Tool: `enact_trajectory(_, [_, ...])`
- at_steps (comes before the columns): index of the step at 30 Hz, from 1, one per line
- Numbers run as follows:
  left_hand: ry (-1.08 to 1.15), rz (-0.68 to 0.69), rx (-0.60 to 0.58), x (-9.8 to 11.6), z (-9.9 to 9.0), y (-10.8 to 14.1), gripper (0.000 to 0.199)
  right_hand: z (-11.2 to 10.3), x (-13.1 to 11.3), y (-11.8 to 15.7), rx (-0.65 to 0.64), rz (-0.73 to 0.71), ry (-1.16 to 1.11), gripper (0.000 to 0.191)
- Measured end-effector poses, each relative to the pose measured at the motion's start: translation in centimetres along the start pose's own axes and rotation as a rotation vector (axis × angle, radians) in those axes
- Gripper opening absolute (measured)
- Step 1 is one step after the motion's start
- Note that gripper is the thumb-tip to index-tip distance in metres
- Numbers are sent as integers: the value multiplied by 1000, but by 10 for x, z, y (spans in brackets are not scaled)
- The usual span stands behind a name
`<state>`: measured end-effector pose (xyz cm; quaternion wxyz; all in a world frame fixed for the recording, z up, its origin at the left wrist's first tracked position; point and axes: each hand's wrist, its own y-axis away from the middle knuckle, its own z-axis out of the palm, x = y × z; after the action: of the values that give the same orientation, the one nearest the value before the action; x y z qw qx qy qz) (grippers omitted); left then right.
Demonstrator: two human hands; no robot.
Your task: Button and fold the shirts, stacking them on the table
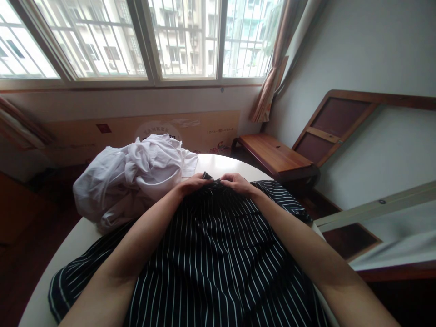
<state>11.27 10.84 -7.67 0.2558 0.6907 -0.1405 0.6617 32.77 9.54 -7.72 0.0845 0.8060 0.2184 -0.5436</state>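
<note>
Striped garment (218, 254): spread on the white table (225, 161), centre to 6 o'clock.
Left hand (196, 181): pinching the garment's far edge, near 12 o'clock.
Right hand (236, 182): pinching the same edge, just beside.
White cloth (136, 177): heaped, 10 o'clock.
Wooden bench (277, 154): beyond the table, 2 o'clock.

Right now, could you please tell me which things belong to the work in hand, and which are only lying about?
Job in hand:
black striped cloth, far edge held by left fingers and right fingers
white table beneath it

Apparently just lying about:
crumpled white cloth, on the table
wooden bench, beyond the table
</note>
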Motion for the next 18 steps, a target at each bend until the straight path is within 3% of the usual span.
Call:
enact_trajectory(5, [105,-78,-10,3,-1,3,35,-3,-4,2,5,43,-85,31])
enact_trajectory(18, [198,-55,-38,1,-10,3,40,-6,-12,3,-4,56,-115,29])
